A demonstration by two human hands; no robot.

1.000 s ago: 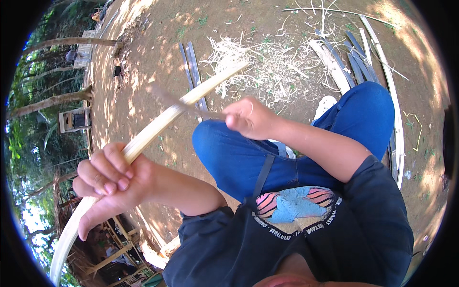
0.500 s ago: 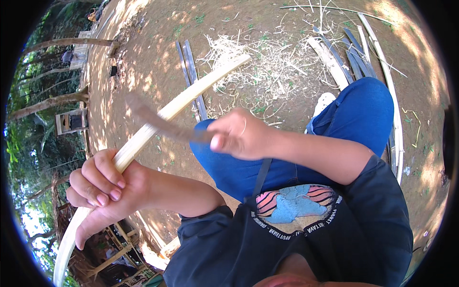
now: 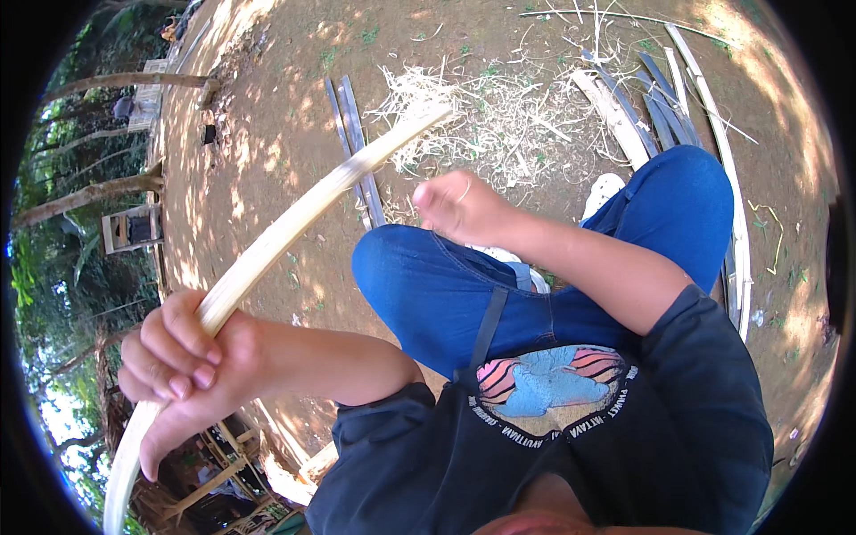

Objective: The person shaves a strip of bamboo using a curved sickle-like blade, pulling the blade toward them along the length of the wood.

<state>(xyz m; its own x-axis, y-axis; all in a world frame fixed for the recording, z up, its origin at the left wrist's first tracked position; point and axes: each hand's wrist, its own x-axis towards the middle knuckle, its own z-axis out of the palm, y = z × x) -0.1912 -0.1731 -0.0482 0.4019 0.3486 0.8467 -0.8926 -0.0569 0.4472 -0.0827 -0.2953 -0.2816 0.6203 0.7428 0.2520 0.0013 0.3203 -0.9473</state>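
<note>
My left hand [image 3: 192, 357] is closed around a long pale strip of split bamboo or wood [image 3: 290, 218]. The strip slants from the lower left up over the ground, its far end above the shavings. To the right of it, apart from its surface, my right hand [image 3: 468, 209] is curled, thumb pointing toward the strip. The brown knife that was in this hand half a second ago is hard to make out now, turned or smeared by motion. A dark smudge crosses the strip near its far end; I cannot tell whether it is blade or shadow.
Curly pale shavings [image 3: 508, 134] litter the dirt ahead. Dark slats [image 3: 352, 134] lie beyond my left knee [image 3: 397, 267]; more slats and pale strips [image 3: 615, 120] lie by my right knee [image 3: 687, 187]. Trees and a wooden structure [image 3: 134, 230] stand at the left.
My right hand has moved up and away from me, and the knife blade that crossed the strip no longer shows clearly. The left hand and strip have shifted slightly down and left.
</note>
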